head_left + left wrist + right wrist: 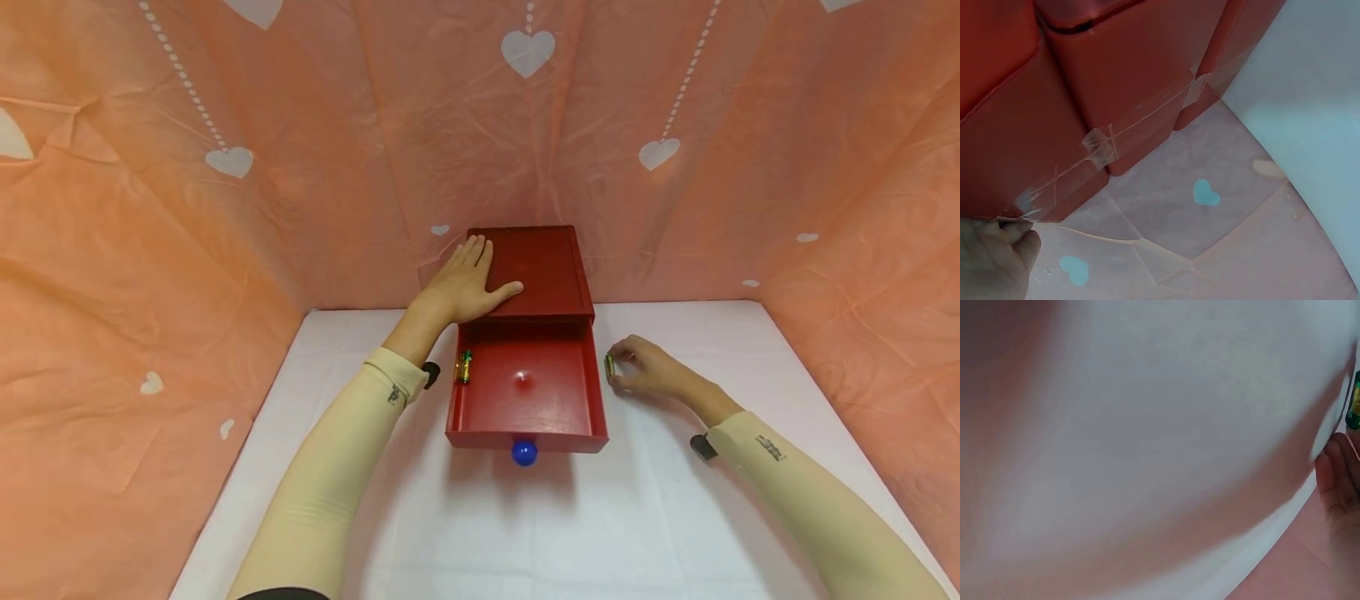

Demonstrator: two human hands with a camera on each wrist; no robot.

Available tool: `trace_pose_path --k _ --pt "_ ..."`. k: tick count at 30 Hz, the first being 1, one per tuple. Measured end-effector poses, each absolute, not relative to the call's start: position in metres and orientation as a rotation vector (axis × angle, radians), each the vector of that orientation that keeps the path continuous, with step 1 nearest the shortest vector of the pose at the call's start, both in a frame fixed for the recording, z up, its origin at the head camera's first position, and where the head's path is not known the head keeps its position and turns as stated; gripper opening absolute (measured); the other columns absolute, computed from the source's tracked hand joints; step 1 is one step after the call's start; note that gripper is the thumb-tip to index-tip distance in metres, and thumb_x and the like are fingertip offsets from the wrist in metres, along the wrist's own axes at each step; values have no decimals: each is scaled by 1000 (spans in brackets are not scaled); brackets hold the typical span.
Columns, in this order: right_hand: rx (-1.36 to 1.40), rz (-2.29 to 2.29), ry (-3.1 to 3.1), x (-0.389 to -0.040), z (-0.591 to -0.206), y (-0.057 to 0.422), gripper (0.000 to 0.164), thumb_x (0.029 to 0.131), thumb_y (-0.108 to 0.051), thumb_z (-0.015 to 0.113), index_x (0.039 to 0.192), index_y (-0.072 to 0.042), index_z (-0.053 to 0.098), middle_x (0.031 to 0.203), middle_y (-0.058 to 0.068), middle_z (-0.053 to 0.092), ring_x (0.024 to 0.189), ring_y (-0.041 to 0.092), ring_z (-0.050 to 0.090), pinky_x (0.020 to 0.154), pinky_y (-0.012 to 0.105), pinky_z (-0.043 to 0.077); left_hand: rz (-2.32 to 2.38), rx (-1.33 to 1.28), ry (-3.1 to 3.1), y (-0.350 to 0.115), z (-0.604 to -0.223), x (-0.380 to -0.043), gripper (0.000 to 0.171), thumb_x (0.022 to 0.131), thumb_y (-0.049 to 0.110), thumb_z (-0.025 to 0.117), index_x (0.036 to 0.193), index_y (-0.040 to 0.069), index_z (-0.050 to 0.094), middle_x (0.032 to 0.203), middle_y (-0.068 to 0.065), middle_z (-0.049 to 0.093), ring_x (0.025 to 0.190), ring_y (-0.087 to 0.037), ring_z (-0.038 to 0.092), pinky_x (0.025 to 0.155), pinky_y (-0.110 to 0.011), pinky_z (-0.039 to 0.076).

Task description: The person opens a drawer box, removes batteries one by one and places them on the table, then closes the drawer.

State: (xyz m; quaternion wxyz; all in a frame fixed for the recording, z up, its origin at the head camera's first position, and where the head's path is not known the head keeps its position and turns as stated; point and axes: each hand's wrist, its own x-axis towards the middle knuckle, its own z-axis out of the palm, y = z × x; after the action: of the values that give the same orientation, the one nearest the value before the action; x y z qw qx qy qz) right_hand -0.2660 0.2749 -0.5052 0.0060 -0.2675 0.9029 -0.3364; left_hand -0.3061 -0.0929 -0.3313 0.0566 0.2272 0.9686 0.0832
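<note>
A dark red box (540,267) stands at the back of the white table with its drawer (525,407) pulled out, a blue ball knob (524,453) on the drawer's front. My left hand (467,287) rests flat on the box's top, fingers straight and thumb spread. Against the drawer's left wall lies a green-and-gold battery (466,367); whether a second one or a reflection is beside it, I cannot tell. Just right of the drawer, my right hand (648,367) pinches another battery (609,367) between thumb and fingers. That battery (1354,403) shows at the right wrist view's edge.
The white tabletop (517,542) extends in front of and beside the box. Behind it hangs an orange cloth (420,150) with white hearts, which also encloses both sides. Clear tape (1100,147) runs along the box's side in the left wrist view.
</note>
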Motion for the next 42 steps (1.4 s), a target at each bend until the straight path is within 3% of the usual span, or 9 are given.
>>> trace_pose_path --k 17,42 --pt "-862 -1071 2817 -268 -509 276 42 84 -1 87 117 14 66 110 21 66 105 41 65 100 63 55 261 687 2942 -93 -333 -306 99 108 70 36 172 0 5 180 -19 -1 167 -28 -9 134 -35 -9" --pt "-744 -1028 2791 -261 -504 276 52 88 -6 87 130 13 63 123 26 67 116 44 64 108 63 52 262 677 2940 -93 -332 -303 100 108 71 35 172 1 5 180 -18 -1 167 -27 -9 134 -35 -8"
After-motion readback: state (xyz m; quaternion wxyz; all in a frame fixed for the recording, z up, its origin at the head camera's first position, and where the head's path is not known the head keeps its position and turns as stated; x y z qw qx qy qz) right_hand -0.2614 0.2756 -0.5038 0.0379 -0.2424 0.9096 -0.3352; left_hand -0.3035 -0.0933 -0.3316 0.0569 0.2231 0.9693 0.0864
